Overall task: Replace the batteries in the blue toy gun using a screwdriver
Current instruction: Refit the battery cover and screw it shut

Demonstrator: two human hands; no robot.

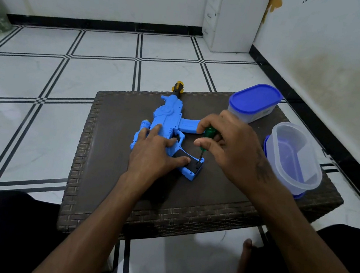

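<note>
The blue toy gun (pixel 168 114) lies flat on a dark woven table (pixel 105 172), its black and yellow muzzle pointing away from me. My left hand (pixel 154 153) presses down on the gun's body and grip, thumb resting near the black battery cover (pixel 195 162). My right hand (pixel 230 147) grips a green-handled screwdriver (pixel 209 133) held upright, its tip set into a screw hole at the bottom of the grip. The rear of the gun is hidden under my left hand.
A lidded plastic container with a blue lid (pixel 253 102) stands at the table's back right. An open clear container (pixel 295 160) sits on its blue lid at the right edge. Tiled floor surrounds the table; my knees are at the bottom corners.
</note>
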